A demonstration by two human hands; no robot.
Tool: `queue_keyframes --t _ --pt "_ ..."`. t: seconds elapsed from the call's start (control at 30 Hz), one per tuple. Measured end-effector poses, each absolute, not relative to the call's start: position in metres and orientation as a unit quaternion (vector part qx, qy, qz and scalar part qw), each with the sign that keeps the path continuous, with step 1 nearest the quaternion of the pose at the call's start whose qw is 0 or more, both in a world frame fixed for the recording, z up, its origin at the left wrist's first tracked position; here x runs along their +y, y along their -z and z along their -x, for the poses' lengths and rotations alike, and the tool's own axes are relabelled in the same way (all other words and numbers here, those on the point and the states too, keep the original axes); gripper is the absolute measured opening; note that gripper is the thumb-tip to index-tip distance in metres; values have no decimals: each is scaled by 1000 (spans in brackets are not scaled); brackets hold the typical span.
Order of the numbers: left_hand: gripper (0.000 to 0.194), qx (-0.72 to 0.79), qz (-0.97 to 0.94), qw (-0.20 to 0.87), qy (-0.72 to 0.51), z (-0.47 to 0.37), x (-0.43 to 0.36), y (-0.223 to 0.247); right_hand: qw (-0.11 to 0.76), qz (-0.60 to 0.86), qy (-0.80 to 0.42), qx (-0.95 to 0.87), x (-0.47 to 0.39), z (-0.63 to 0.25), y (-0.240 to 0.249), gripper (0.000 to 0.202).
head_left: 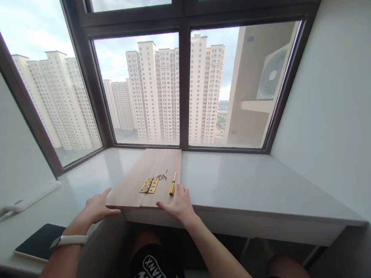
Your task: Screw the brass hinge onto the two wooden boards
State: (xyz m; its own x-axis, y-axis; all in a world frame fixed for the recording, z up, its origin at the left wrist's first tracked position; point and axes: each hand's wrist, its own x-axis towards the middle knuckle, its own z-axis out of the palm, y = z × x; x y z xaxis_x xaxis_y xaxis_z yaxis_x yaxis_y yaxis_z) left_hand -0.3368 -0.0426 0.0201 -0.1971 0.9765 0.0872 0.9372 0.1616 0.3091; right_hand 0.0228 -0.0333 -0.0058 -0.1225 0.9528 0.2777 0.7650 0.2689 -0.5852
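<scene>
Two light wooden boards lie side by side on the white sill, the left board (128,181) wider than the right board (171,159). A brass hinge (149,185) rests opened flat across their seam. Just behind it is a small heap of screws (162,177). The screwdriver (172,186), with a yellow and black handle, lies on the right board. My left hand (96,208) is at the left board's near left corner, thumb and fingers apart. Beside the screwdriver, my right hand (179,202) spreads its fingers at the near right corner. Neither hand grasps anything.
A dark-screened tablet (40,242) lies at the left, near my watch-wearing wrist. Behind it a white power strip (33,196) runs along the wall. Window frames (183,88) border the sill at the back. The white sill's front edge (257,210) runs to the right.
</scene>
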Motion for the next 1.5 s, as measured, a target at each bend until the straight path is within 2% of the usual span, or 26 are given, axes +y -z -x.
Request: queue_keyframes --t 0.17,0.33,0.4,0.57,0.67,0.8,0.93,1.17,1.5 --pt "88 715 -662 102 -199 334 -40 -16 310 579 -120 -744 -50 -23 12 95" --pt "78 720 -662 79 -191 337 -29 -14 323 577 -104 -743 -51 -23 10 91" --pt "82 713 -671 91 -180 342 -22 -13 323 575 -101 -745 -49 -23 9 90" --pt "117 697 -680 151 -169 354 -6 -9 331 574 -93 -743 -45 -24 9 91" --pt "123 692 -680 166 -177 359 -2 -8 345 575 -84 -737 -43 -22 12 90" --pt "111 686 -687 155 -184 361 0 -10 350 579 -71 -733 -41 -13 14 96" --pt "109 716 -664 115 -181 365 7 -7 337 587 -68 -733 -38 -5 16 102" --pt "84 738 -646 85 -177 370 31 5 322 600 -57 -730 -34 4 20 99" --pt "70 713 -630 155 -267 381 71 8 281 615 -79 -733 -31 7 9 105"
